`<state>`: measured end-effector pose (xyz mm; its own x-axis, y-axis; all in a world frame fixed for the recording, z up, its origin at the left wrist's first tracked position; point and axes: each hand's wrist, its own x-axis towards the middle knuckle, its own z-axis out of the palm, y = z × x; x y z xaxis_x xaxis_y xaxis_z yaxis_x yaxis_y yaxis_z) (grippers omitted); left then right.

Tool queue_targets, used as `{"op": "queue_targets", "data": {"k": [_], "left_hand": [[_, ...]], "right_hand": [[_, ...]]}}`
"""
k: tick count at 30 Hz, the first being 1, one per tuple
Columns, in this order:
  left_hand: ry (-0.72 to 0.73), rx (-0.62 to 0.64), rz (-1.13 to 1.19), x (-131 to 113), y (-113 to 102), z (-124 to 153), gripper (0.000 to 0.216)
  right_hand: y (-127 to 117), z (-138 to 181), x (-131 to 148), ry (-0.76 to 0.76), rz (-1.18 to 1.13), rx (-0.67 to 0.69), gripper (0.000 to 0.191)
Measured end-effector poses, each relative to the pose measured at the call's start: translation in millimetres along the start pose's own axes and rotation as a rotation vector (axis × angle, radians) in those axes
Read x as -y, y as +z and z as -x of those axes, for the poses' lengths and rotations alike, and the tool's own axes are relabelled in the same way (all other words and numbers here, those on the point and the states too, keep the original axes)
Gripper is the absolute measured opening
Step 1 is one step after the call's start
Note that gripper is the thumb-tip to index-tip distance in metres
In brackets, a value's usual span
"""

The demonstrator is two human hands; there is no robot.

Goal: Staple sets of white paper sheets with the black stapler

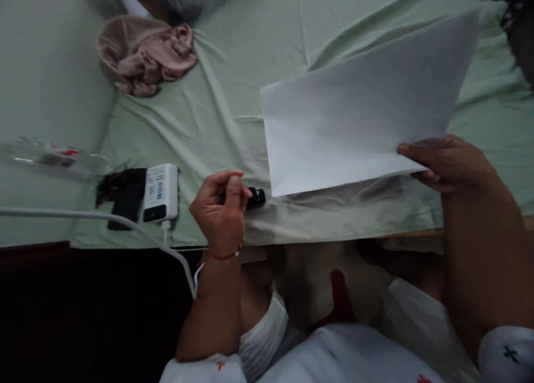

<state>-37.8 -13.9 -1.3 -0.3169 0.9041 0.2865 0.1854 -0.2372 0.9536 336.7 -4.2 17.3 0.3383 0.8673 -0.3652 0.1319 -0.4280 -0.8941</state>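
Observation:
My right hand (453,163) grips the lower right edge of several white paper sheets (359,116), thumb on top and fingers underneath. The stack is raised over the bed, tilted, with its upper right corner highest; the face towards me looks blank. My left hand (225,202) is closed, its thumb pressed against curled fingers, left of the paper's lower left corner and apart from it. Just beyond those fingers, the end of a small black object (256,197) with faint pale marks shows. The hand hides the rest, and I cannot tell whether it is held or lies on the sheet.
A pale green bedsheet (233,149) covers the surface. To the left are a white power bank (161,192) with a plugged-in cable, a dark flat item (127,205) and a clear bottle (58,156). A crumpled pink cloth (154,57) lies farther back. A grey bar (83,214) crosses the left side.

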Motion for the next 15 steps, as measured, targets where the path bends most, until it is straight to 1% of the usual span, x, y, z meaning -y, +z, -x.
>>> {"op": "queue_targets", "data": {"k": [1,3,4,6,9,12,15], "left_hand": [[0.056,-0.099,-0.025,2.7,-1.0,-2.6,0.021],[0.138,-0.223,-0.118,9.3,-4.0,-8.7,0.016],[0.167,-0.261,-0.183,13.1,-6.2,-11.8,0.014],[0.199,-0.292,-0.328,20.9,-12.0,-17.3,0.011],[0.215,-0.28,-0.539,30.8,-21.8,-22.8,0.014],[0.225,-0.216,-0.721,37.2,-29.4,-26.3,0.023],[0.214,-0.136,-0.832,41.1,-32.5,-28.7,0.032]], "right_hand": [[5.0,3.5,3.9,0.054,-0.011,0.024,0.047],[16.0,11.4,13.5,0.158,-0.028,0.024,0.05],[21.6,15.3,18.5,0.191,-0.019,0.016,0.05],[31.6,21.2,26.6,0.248,0.004,0.001,0.042],[40.9,22.8,29.3,0.275,0.018,0.016,0.039],[43.0,16.8,20.1,0.263,0.03,0.059,0.038],[42.8,9.5,8.2,0.234,0.041,0.136,0.031]]}}
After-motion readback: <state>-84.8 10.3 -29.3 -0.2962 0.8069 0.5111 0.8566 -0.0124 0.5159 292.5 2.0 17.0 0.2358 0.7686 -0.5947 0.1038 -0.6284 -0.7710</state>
